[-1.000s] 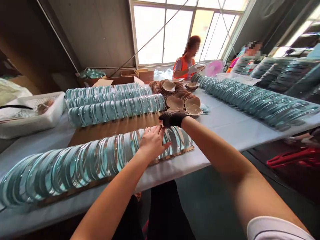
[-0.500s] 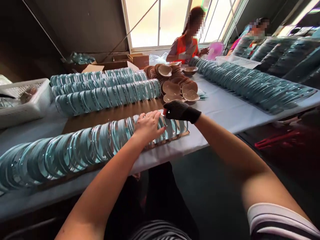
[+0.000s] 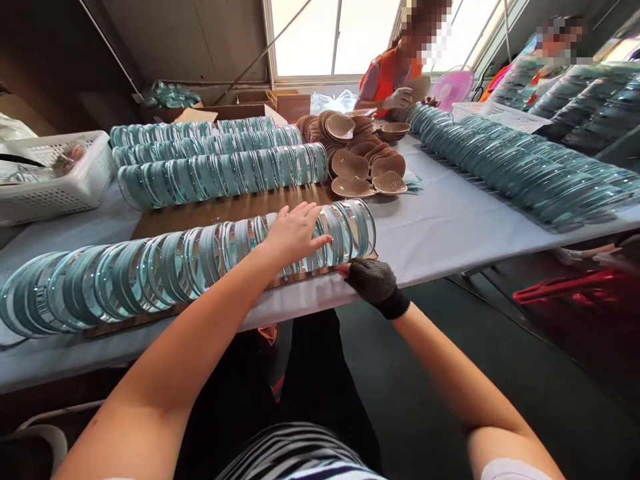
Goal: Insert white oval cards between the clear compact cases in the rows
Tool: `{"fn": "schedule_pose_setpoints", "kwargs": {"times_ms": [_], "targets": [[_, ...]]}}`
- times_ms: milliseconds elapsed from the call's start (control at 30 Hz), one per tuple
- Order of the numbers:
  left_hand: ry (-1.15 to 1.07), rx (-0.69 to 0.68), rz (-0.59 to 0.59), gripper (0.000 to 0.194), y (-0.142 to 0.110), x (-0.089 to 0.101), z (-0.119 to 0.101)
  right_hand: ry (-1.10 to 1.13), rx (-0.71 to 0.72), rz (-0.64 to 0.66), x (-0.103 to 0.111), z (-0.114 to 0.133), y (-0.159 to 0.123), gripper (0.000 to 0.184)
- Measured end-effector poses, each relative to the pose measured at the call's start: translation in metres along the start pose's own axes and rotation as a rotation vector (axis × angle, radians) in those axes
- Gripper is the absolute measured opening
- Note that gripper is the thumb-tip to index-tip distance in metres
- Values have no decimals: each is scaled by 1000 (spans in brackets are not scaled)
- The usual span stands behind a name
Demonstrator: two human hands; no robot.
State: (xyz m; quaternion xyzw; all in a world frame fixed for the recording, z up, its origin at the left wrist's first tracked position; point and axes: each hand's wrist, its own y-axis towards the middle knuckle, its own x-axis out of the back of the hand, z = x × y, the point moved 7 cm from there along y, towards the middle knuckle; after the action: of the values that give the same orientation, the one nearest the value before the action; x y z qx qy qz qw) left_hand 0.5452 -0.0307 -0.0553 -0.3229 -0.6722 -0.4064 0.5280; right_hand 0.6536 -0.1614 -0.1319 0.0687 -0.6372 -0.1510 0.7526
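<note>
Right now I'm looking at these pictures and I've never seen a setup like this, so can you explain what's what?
There is no machine here: you are looking through a camera worn on a person's head, facing forward and down at their own arms.

The left hand is bare and lies open on top of the near row of clear, glass-like pieces. The right hand, in a dark glove, is by that row's right end, at the table edge; I can't tell whether it holds anything.

On the white-covered table you also see brown cardboard, more glass-like rows behind, a pile of brown dishes and a white basket. Across the table, someone in an orange vest is another person.
</note>
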Motion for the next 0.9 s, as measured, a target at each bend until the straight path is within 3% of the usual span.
{"fn": "schedule_pose_setpoints", "kwargs": {"times_ms": [100, 167, 233, 300, 433, 500, 667, 800, 900], "targets": [[-9, -25, -54, 73, 13, 4, -13, -27, -121, -203, 65, -21, 46, 36], [-12, -48, -63, 74, 23, -1, -25, -150, -138, -103, 87, -28, 92, 36], [-2, -66, -64, 72, 29, -10, -35, -255, -119, 157, 83, -30, 136, 33], [12, -81, -83, 70, 31, -17, -41, -292, -80, 337, 72, -28, 168, 28], [21, -104, -124, 68, 30, -21, -40, -275, 27, 492, 52, -18, 199, 15], [25, -109, -136, 67, 29, -19, -39, -264, 70, 537, 48, -15, 202, 18], [2, -81, -105, 67, 29, -18, -39, -208, 188, 405, 65, -23, 185, 23], [-20, -59, -77, 69, 30, -20, -38, 33, 182, 235, 73, -44, 129, 23], [-36, -44, -53, 71, 30, -21, -37, 223, 127, 141, 61, -51, 67, 16]]}}
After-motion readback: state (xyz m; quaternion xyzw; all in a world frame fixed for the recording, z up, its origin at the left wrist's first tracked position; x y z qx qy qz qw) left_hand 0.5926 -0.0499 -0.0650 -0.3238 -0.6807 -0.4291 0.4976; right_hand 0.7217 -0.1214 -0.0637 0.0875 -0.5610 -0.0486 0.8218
